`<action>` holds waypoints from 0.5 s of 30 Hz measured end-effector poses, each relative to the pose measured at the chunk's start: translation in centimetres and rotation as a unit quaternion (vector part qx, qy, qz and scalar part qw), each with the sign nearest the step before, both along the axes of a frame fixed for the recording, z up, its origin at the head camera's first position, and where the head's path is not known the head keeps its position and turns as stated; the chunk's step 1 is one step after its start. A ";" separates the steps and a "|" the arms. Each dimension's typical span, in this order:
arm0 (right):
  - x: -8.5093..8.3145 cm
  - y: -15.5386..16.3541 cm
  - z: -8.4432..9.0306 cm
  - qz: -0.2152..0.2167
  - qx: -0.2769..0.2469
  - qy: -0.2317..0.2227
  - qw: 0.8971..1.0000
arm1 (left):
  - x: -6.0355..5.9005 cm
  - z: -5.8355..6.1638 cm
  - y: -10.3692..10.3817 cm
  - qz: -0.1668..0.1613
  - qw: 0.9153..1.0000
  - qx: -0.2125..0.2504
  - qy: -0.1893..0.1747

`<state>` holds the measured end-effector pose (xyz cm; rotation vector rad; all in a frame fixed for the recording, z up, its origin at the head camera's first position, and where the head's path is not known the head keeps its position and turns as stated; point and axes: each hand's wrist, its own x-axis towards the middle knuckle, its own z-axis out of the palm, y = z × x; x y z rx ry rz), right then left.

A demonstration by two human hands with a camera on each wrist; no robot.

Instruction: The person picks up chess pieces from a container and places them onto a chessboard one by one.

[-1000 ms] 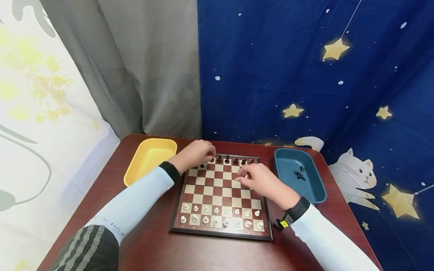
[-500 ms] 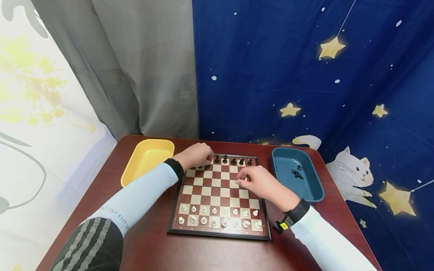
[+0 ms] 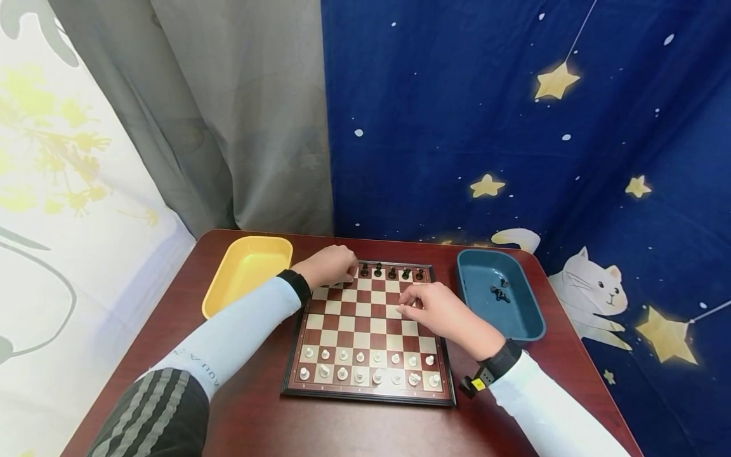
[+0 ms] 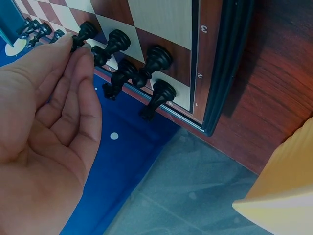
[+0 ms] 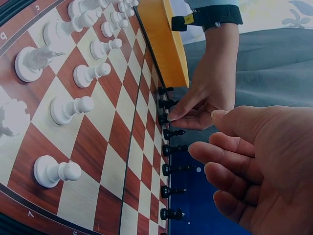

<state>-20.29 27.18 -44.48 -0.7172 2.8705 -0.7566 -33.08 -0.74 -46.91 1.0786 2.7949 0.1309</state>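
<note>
A chessboard (image 3: 363,324) lies on the table before me, with several white pieces (image 3: 342,373) standing in two rows along its near side. My left hand (image 3: 330,264) is at the far left of the board, its thumb and fingertips pinching a black pawn (image 4: 88,30). Beside that pawn, several other black pieces (image 4: 157,58) stand near the board's corner. More black pieces (image 3: 378,270) line the far row, to the right of my left hand. My right hand (image 3: 438,308) hovers over the right side of the board, fingers loosely bent and holding nothing.
A yellow tray (image 3: 247,279) stands left of the board. To the right, a blue tray (image 3: 528,304) has a few black pieces (image 3: 500,294) lying in it. Behind the table's far edge hang grey and blue curtains (image 3: 434,127).
My left hand has come down and slightly nearer over the far left squares, covering the black pawn seen there before. The right hand stays nearly still. The head view has shifted slightly.
</note>
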 end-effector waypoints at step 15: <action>0.0 0.0 -0.6 -0.002 -0.008 -0.003 1.000 | 0.2 -0.1 -0.2 0.007 1.000 0.010 -0.012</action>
